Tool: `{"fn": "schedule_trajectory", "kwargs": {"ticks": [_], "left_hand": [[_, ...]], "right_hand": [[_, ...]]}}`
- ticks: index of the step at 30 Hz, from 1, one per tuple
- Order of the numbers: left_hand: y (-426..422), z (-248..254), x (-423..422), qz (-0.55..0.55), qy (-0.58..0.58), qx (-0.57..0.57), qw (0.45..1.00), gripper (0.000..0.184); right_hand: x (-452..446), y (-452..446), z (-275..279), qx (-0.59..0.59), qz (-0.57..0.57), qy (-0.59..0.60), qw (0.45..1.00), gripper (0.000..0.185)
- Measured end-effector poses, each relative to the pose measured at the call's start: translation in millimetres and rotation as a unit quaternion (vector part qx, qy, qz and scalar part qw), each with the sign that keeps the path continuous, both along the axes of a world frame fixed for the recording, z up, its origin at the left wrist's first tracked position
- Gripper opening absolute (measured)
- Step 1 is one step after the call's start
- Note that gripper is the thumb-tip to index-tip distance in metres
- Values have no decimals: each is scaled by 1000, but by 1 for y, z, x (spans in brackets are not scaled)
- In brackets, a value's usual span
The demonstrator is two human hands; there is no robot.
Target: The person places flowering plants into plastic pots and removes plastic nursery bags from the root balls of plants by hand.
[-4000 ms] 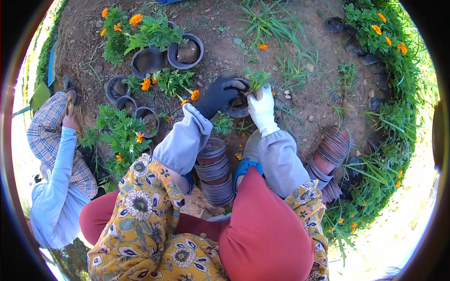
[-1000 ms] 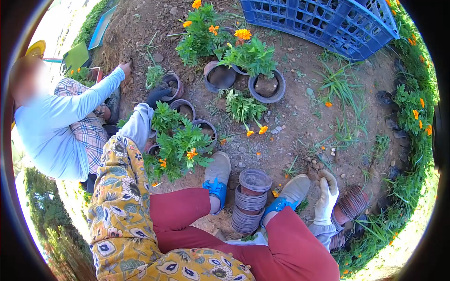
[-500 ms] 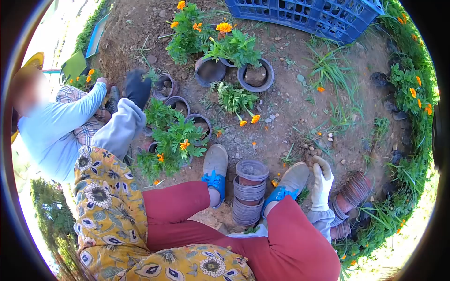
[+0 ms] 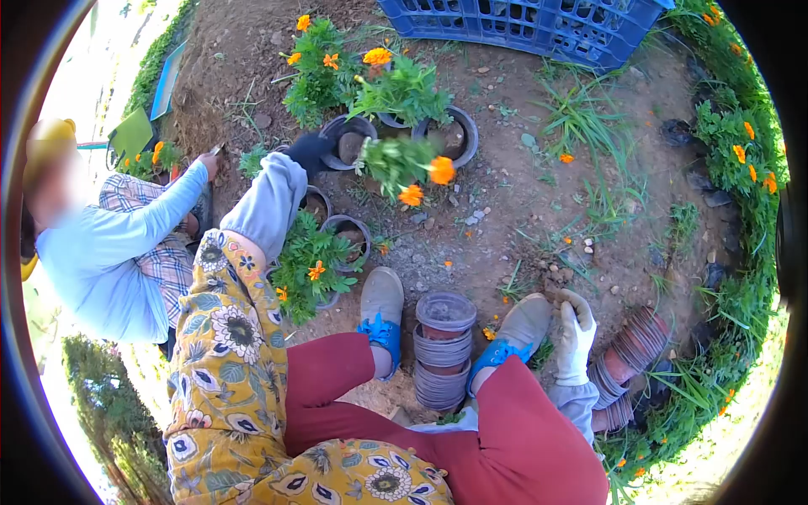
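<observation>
My left hand [image 4: 311, 153], in a dark glove, reaches among the pots on the left. Its closed fingers are partly hidden beside the rim of a soil-filled pot [image 4: 341, 126]. A blurred marigold plant [image 4: 396, 160] with two orange blooms extends rightward from there, raised off the ground; the hand appears to grip its stem end. Near my right shoe's toe, my right hand [image 4: 576, 337] wears a pale glove. Its fingers are loosely bent and hold nothing that I can see. A stack of nested plastic pots [image 4: 442, 349] stands upright between my shoes.
Another pot stack [image 4: 627, 358] leans at the right. A blue crate [image 4: 530, 29] stands at the top. More potted marigolds [image 4: 316, 261] are at the left, and others [image 4: 412, 93] beyond. A person in light blue [image 4: 109, 252] sits at the left. A flowering border [image 4: 741, 168] curves along the right.
My left arm has reached to the right, toward the pots. The marigold plant that lay on the soil has risen and shifted. My right hand has stayed beside the shoe.
</observation>
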State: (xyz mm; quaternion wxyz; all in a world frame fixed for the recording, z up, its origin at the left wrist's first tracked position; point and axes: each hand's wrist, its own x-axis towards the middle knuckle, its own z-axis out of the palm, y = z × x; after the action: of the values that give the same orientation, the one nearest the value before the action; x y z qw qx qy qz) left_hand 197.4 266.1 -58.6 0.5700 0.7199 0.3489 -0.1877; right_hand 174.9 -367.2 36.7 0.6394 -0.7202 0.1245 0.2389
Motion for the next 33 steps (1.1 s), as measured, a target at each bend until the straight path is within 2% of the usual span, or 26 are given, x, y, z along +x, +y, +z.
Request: {"fn": "schedule_trajectory", "kwargs": {"ticks": [1, 5, 6, 7, 10, 15, 24, 26, 27, 29, 33], "left_hand": [[1, 5, -11, 141, 14, -216, 966, 34], [14, 19, -33, 195, -90, -171, 962, 33], [23, 8, -31, 326, -96, -276, 899, 34], [31, -3, -32, 344, -105, -271, 893, 34], [18, 11, -30, 324, -114, -233, 910, 35], [-8, 23, -39, 333, -110, -243, 904, 38], [-93, 50, -42, 368, -87, -337, 862, 43], [-105, 52, -34, 375, -104, -260, 884, 44], [-111, 52, -26, 391, -106, -117, 907, 31], [-113, 54, -25, 306, -188, -63, 931, 37], [-103, 45, -21, 254, -96, 5, 962, 41]], "right_hand": [[-1, 0, -3, 16, -14, 15, 1000, 22], [1, 5, -18, 22, -1, -5, 1000, 21], [2, 6, -16, 21, 2, -5, 1000, 21], [4, 8, -14, 19, 5, -4, 1000, 21], [6, 9, -12, 25, 2, 3, 1000, 21], [5, 7, -15, 25, -3, 5, 1000, 22], [8, 10, -10, 34, -9, 7, 999, 22], [7, 7, -12, 35, -7, 12, 999, 22], [8, 6, -12, 30, -1, 8, 1000, 23], [7, 5, -12, 20, 12, 2, 1000, 23], [4, 1, -22, 27, -2, 6, 1000, 22]]}}
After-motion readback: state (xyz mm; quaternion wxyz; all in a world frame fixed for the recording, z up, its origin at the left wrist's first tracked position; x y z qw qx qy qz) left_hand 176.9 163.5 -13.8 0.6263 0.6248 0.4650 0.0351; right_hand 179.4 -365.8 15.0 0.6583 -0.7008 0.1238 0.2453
